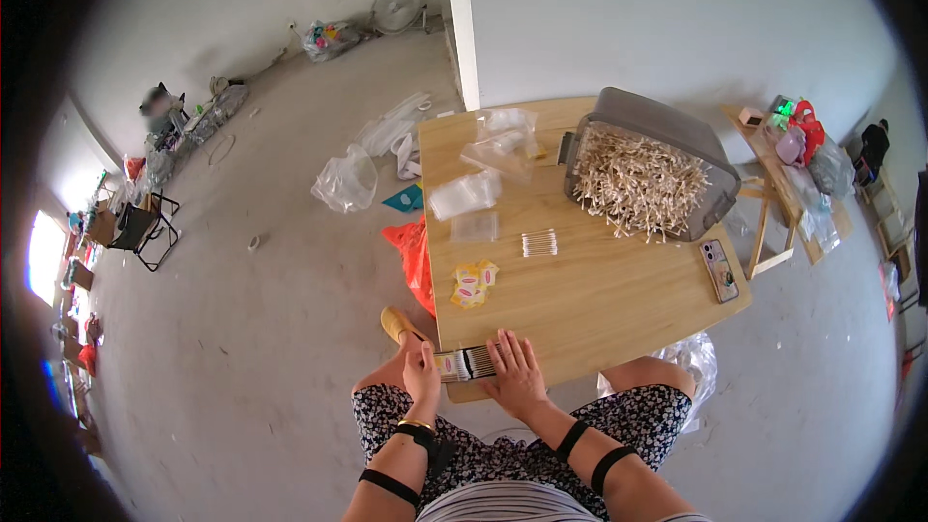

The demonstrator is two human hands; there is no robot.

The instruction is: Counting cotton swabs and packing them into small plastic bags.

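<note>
Room brightly lit; window (44, 256) at far left of frame blown out to white, blue fringing seen below it. Only soft shadows thrown on table (599, 314). Small glints caught on clear plastic bag (698, 367), lower right. Centre rendered fairly sharp; small patch at upper left blurred. Wall (677, 19) and floor (232, 358) bent toward rim, corners swallowed by black.

The right hand (519, 377) partly hides a swab packet (478, 362) — seemingly its right end.
</note>
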